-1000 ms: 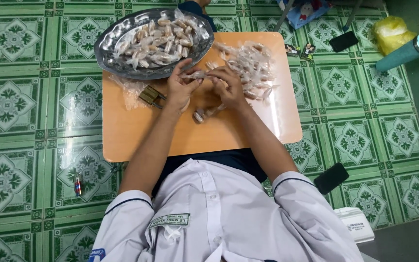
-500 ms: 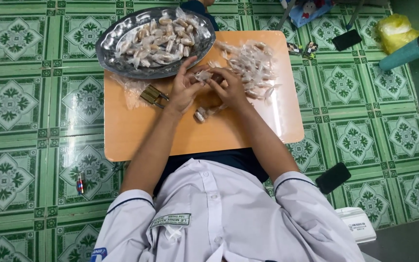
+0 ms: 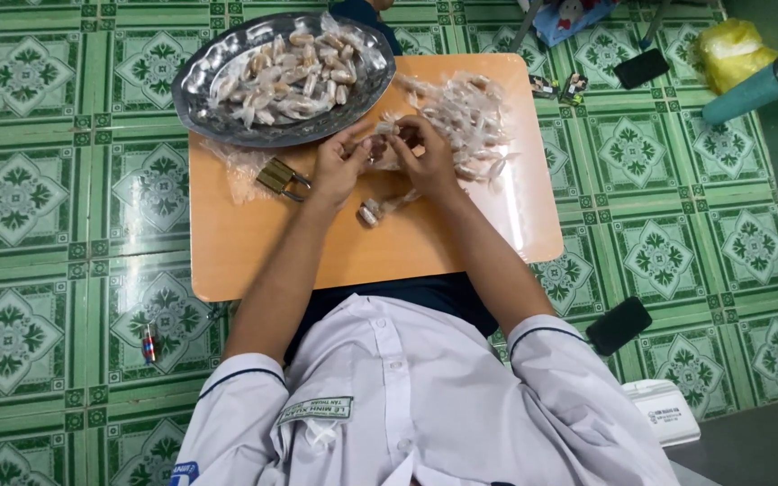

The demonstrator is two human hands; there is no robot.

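Green patterned floor tiles surround the low orange wooden desk (image 3: 254, 252) where my left hand (image 3: 339, 166) and right hand (image 3: 425, 155) pinch one small clear-wrapped candy (image 3: 384, 135) together beside the silver oval tray (image 3: 198, 85), and a slip could flick it off the edge.

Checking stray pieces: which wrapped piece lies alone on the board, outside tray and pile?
The wrapped piece just below the left hand, apart from the tray and pile.

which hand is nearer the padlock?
Left. The left hand sits just right of the padlock, almost touching it. The right hand is farther right, beyond the left hand.
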